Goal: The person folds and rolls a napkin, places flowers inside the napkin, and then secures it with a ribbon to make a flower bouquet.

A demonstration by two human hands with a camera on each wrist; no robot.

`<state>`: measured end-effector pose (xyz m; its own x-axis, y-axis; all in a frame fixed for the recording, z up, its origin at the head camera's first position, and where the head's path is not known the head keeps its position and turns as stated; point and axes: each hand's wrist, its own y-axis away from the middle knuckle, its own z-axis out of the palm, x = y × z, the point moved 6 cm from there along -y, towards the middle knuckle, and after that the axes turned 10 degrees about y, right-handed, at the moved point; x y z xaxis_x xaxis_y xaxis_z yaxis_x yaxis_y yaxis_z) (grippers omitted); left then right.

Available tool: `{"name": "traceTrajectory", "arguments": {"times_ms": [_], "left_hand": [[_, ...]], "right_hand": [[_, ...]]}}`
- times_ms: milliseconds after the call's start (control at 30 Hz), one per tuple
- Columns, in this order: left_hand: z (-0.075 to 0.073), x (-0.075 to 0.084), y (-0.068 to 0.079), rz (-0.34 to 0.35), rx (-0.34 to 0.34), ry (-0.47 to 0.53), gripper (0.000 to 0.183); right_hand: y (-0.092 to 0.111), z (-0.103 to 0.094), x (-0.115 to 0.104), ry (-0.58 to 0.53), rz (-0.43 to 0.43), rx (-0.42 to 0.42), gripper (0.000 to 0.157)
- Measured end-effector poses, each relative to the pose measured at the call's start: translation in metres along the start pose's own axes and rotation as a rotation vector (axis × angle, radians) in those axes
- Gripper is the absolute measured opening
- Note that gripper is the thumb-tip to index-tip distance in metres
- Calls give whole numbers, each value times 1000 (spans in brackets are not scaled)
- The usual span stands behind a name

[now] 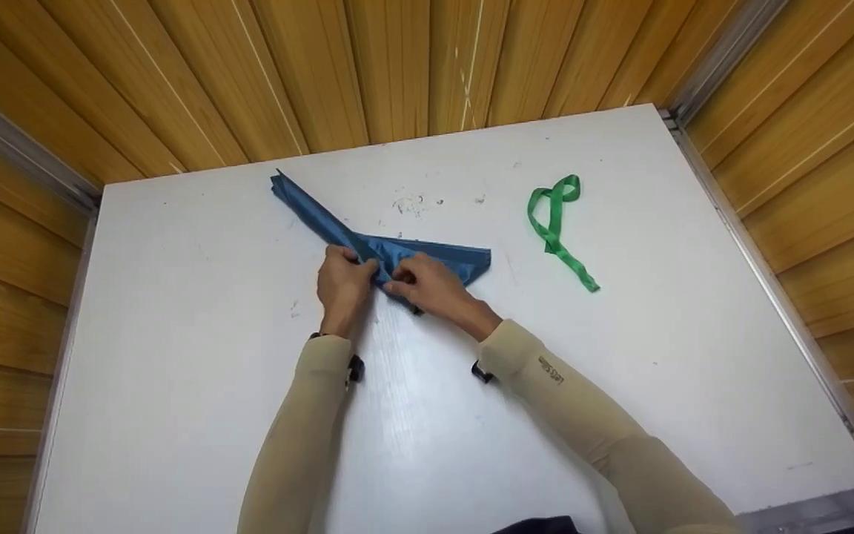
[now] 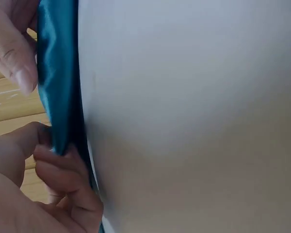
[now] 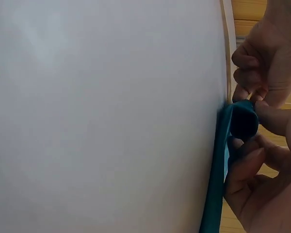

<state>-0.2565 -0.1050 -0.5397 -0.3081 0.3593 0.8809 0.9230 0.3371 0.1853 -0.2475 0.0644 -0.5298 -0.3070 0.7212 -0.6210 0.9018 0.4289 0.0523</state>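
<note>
A shiny blue satin cloth (image 1: 316, 219), folded into a long narrow shape bent in the middle, lies on the white table. My left hand (image 1: 344, 282) pinches its near edge at the bend, thumb against fingers; the left wrist view shows this grip on the cloth (image 2: 60, 73) too. Just to the right, my right hand (image 1: 434, 288) has its thumb and curled fingers at the same edge. In the right wrist view, the cloth (image 3: 216, 179) makes a small dark fold opening between the right hand's (image 3: 276, 170) thumb and fingers. Some fingertips are hidden by the cloth.
A green ribbon (image 1: 557, 222) lies loosely looped on the right of the white table (image 1: 197, 371). Wood-patterned panels (image 1: 397, 67) rise behind the table and along both sides, with metal framing at the corners.
</note>
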Motion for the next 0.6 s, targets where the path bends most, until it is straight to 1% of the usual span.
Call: {"name": "traceTrajectory", "arguments": {"times_ms": [100,167,233,300,333,367,433,500,567,600], "left_hand": [[-1,3,1,32,20,15,34],[-1,3,2,42,25,49,36],[-1,1,3,25,21,94,38],[-2,-1,4,-10,10,139,40],[-2,-3,4,-27,6,150,41],[-3,-4,4,-41,0,153,42],[-3,-5,4,-52,-15,129,46],[-2,-4,3,-48,-21,82,50],[-1,-3,2,-37,-26,46,51],[0,-2,1,-30,-24,30,50]], "right_hand": [[1,2,-1,-55,27,12,27],[1,4,-1,-98,52,17,25],[1,5,1,-119,71,16,21],[1,6,1,-120,75,8,15],[1,6,1,-112,73,1,13],[0,6,1,-100,66,-4,15],[0,6,0,-80,56,-10,25],[0,5,-2,-38,40,-3,32],[0,3,-3,-16,37,17,31],[0,2,-3,-16,39,28,28]]}}
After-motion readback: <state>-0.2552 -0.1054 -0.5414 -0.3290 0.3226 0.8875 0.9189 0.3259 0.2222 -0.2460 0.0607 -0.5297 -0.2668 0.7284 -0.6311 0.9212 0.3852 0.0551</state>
